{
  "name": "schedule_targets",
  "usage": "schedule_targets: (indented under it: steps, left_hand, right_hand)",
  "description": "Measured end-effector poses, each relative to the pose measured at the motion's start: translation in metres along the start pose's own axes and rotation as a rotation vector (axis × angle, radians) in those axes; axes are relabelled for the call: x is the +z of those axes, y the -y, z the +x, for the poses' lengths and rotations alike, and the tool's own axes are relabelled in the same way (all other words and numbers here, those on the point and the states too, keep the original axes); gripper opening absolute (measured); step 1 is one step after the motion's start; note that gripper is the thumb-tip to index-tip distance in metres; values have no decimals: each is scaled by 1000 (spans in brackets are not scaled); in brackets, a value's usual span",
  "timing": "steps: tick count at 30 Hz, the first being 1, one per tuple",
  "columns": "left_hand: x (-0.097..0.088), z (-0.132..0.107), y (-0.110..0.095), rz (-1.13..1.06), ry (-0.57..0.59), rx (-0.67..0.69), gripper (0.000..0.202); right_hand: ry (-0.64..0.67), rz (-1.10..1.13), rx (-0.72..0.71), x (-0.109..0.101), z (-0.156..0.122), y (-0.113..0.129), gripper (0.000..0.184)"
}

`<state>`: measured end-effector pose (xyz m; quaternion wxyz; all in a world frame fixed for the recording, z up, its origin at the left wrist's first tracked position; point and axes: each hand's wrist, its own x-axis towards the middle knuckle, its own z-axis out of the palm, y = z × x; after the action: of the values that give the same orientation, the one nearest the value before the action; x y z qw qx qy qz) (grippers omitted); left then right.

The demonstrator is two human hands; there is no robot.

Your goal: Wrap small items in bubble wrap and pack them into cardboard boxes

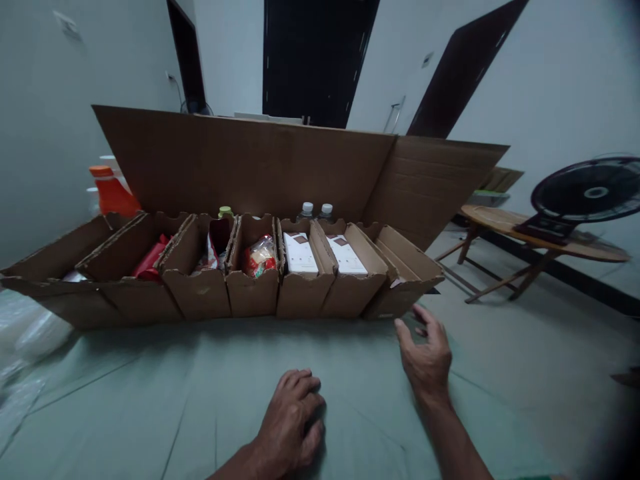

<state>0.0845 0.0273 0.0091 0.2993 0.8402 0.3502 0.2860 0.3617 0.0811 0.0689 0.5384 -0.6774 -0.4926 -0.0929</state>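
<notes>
My left hand [296, 421] rests palm down on the green-covered table, its fingers loosely bent and its thumb apart, with nothing seen in it. To the right, my right hand [427, 350] is held open with thumb and fingers apart, close to the lower front corner of the rightmost cardboard bin [407, 283]. A row of several such bins crosses the table. White boxes [300, 257] stand in two of them. The middle bin holds a red and clear packet [261, 257]. Further left, a red package [151, 260] lies in another bin.
A tall cardboard panel [260, 163] stands behind the bins. An orange bottle [114, 190] and white-capped bottles [307, 208] show around it. Clear plastic wrap [35, 340] lies at the left. A black fan [593, 192] sits on a wooden table [500, 219] at the right.
</notes>
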Motion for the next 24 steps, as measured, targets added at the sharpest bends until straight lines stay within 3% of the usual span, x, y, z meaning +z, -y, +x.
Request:
schedule_targets:
  steps: [3, 6, 9, 12, 15, 18, 21, 24]
  left_hand:
    - [-2, 1, -3, 2, 6, -4, 39]
    - [-2, 1, -3, -3, 3, -12, 39]
    - [1, 0, 1, -34, -19, -2, 37]
    - [5, 0, 7, -93, -79, 3, 37]
    - [8, 1, 13, -152, -194, -35, 40]
    - [7, 5, 20, -200, -315, -92, 44]
    - [2, 5, 24, -225, -411, -118, 51]
    - [-6, 3, 21, -253, -443, -144, 57]
  right_hand:
    - [167, 79, -84, -1, 13, 45, 59]
    - [405, -103, -152, 17, 37, 79, 60]
    - [538, -354, -179, 37, 55, 91, 36]
    - [551, -397, -178, 35, 57, 92, 24]
    - [559, -395, -188, 2, 38, 90, 22]
    - [580, -315, -162, -54, 8, 77, 17]
    - [566, -211, -112, -120, -25, 43, 21]
    - [368, -181, -40, -175, -58, 2, 30]
